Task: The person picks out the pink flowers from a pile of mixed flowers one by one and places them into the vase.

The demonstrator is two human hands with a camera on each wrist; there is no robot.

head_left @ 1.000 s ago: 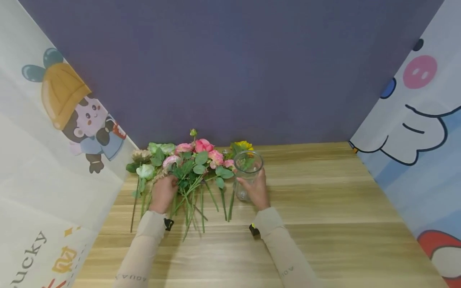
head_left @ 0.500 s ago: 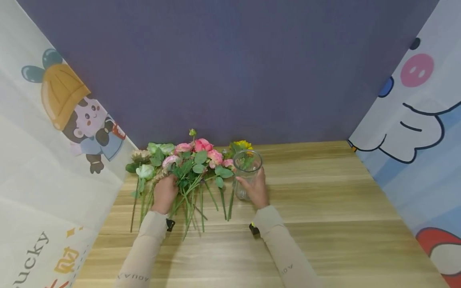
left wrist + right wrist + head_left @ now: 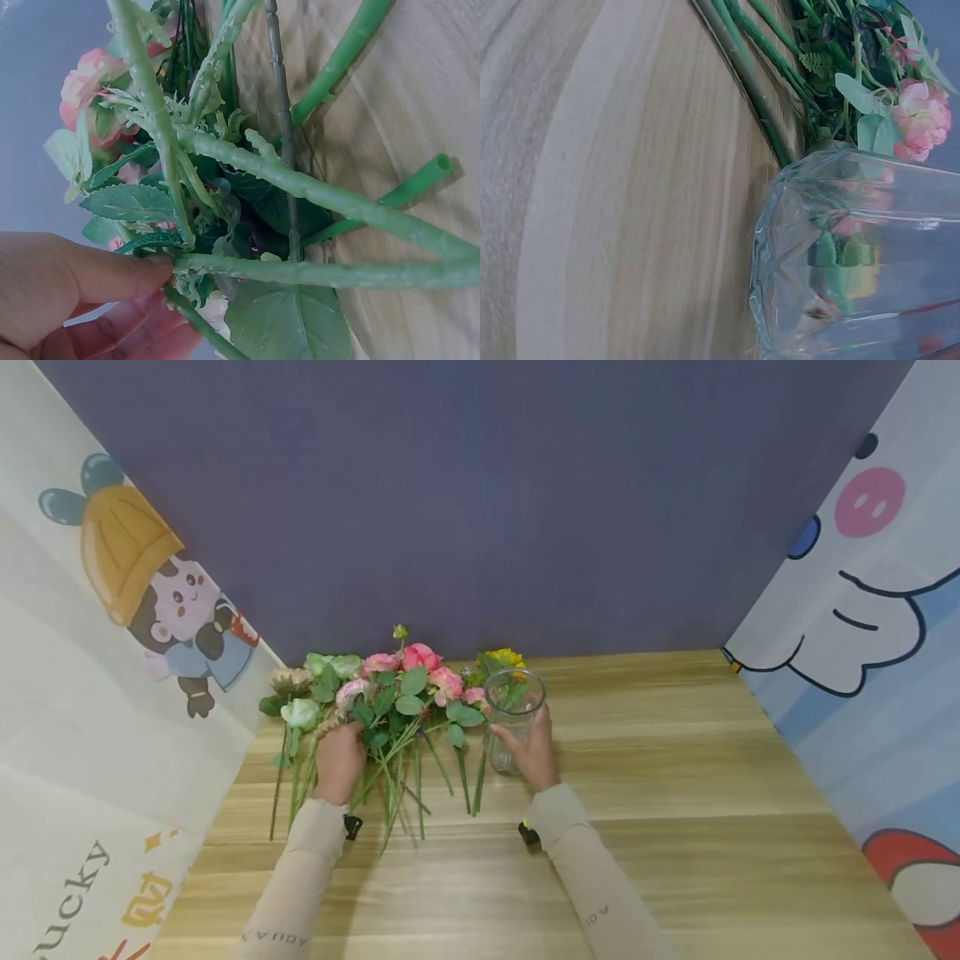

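Artificial flowers lie in a loose pile across the table's left half. Pink blooms (image 3: 422, 657) are in the middle, with pale green-white ones (image 3: 302, 714) to the left. My left hand (image 3: 341, 762) is in among the stems; in the left wrist view its thumb and fingers (image 3: 97, 277) pinch a green flower stem (image 3: 322, 271) close to the leaves. Just right of the pile stands a clear glass vase (image 3: 501, 723), upright. My right hand (image 3: 536, 752) holds it, thumb in front and fingers round its right side. The right wrist view shows the vase's faceted base (image 3: 769, 255).
A yellow flower (image 3: 504, 657) lies behind the vase. Bare stems (image 3: 418, 793) point toward the front of the wooden table (image 3: 675, 793). A dark grey panel (image 3: 480, 510) rises at the back, and printed cartoon sheets (image 3: 855, 610) flank both sides.
Almost nothing differs. The left hand has shifted very slightly within the stems, and the head view has tilted a little; the vase and right hand stay together in place.
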